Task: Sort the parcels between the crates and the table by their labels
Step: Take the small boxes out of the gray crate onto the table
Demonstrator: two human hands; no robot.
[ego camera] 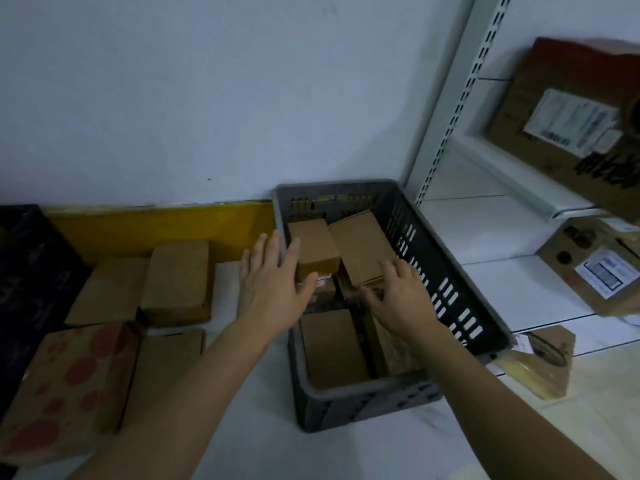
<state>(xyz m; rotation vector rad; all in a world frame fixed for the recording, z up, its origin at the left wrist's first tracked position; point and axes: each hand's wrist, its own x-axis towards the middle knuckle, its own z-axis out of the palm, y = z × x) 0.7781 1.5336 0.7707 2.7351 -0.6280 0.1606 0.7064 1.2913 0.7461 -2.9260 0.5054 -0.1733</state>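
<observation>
One grey plastic crate (446,271) is seen on the white bench (256,427), with slotted walls and a rounded rim. Inside it, four plain brown cardboard parcels can be counted clearly: two at the far end, one small and block-shaped (313,245) and one wider and tilted (362,245), and two at the near end, one flat (332,348) and one wrapped in shiny film (394,348). More pieces are hidden between them in shadow, so the full number cannot be told.

Two hands are seen. The left hand (273,282) is held wide over the crate's left rim, the fingers straight and spread, and nothing is held by it. The right hand (403,297) is lowered into the crate with the fingers bent downward among the middle parcels; whether something is gripped cannot be told.

Left of the crate, four cardboard parcels are laid on the bench: two plain ones at the back, a flat one (109,291) and a thicker one (178,282), then one with red dots (65,389) and one plain (162,375) in front. Part of one black crate (24,271) is seen at the far left edge.

On the white metal shelf (512,188) at the right, two labelled boxes are seen, a big one (540,98) above and a smaller one (568,251) below. A taped small parcel (550,362) is lying near the crate's right corner.
</observation>
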